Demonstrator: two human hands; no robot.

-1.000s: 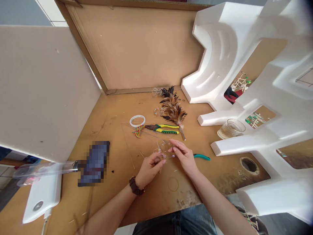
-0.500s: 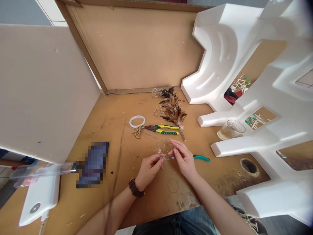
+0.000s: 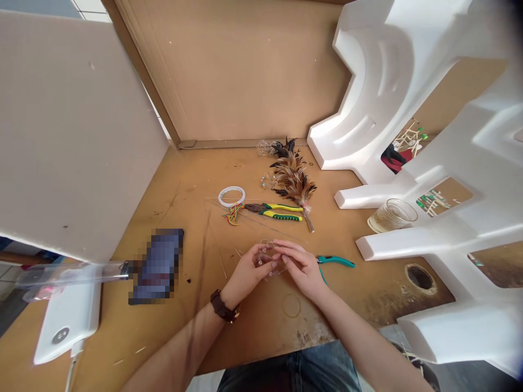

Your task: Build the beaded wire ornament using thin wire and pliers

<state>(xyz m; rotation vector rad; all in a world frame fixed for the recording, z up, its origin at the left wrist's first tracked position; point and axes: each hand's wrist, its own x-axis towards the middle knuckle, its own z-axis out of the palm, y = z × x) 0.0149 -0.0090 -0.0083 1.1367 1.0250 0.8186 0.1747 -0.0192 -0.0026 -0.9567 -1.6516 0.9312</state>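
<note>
Over the near part of the table (image 3: 253, 326), our left hand (image 3: 250, 273) and right hand (image 3: 304, 270) draw together now, fingertips nearly meeting, both pinching the beaded wire piece (image 3: 260, 262) between them: closer, finer work, we judge. Our fingers cover much of it, so exact contacts escape us. Beside our right hand, the teal-handled pliers (image 3: 337, 261) now show both handles, head hidden. Farther off, the feather duster (image 3: 291, 173) overlaps a wire tangle (image 3: 265, 146).
</note>
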